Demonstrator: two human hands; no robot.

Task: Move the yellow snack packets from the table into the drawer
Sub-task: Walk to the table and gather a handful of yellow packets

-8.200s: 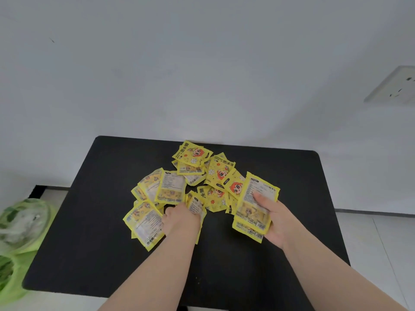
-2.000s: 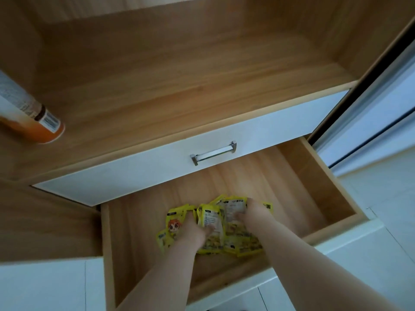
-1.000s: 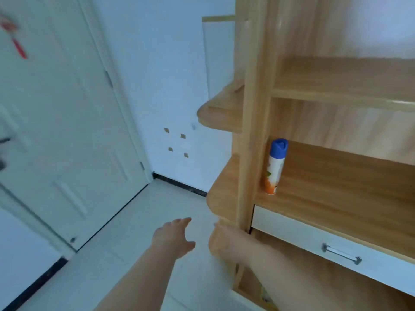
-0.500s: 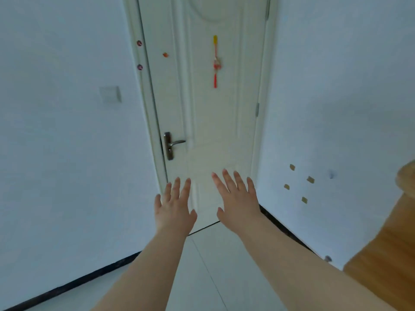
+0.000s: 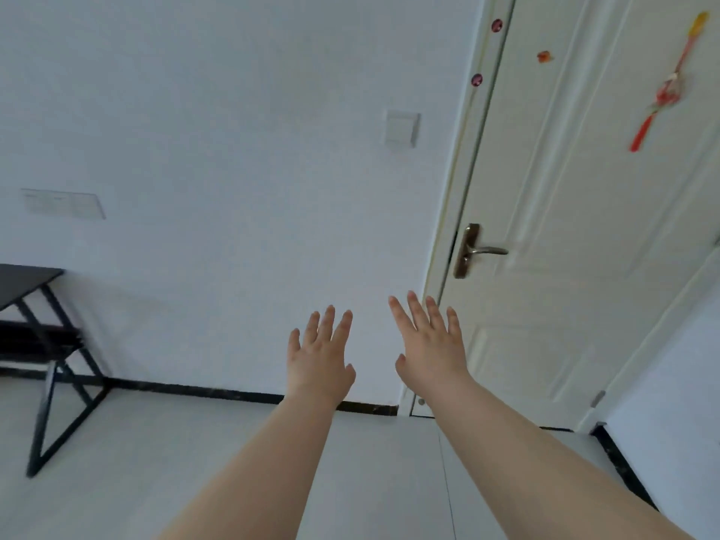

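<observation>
Two empty hands held out before a white wall.
Left hand [image 5: 319,358] and right hand [image 5: 430,346] have straight, spread fingers; the black table [image 5: 23,280] at far left is probably bare.

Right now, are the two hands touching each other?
Apart. The head view shows a strip of white wall between the left hand and the right hand, both held out with straight fingers, holding nothing.
</observation>
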